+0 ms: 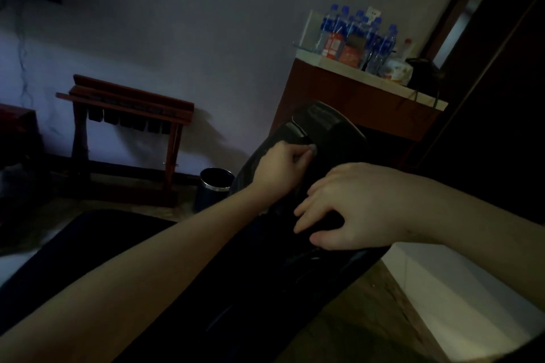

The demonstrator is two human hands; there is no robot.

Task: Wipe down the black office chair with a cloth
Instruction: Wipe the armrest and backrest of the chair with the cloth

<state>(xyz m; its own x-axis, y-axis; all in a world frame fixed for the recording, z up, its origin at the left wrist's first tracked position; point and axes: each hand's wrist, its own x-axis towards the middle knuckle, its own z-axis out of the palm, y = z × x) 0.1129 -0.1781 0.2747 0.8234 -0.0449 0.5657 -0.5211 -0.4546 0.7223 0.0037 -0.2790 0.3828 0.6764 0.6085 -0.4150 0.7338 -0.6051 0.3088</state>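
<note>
Cloth (312,151) (mostly hidden) in left hand (280,168)

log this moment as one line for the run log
stage: wiping | left hand: closed on cloth, pressed to upper part of black office chair | right hand: fingers spread, resting on chair | lighting: dim

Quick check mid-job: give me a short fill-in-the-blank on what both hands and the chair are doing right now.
1. The cloth is held in the ____ hand.
2. The right hand rests on the ____, fingers spread.
3. The bin stands on the ____ beside the chair.

Missing words: left; chair; floor
</note>
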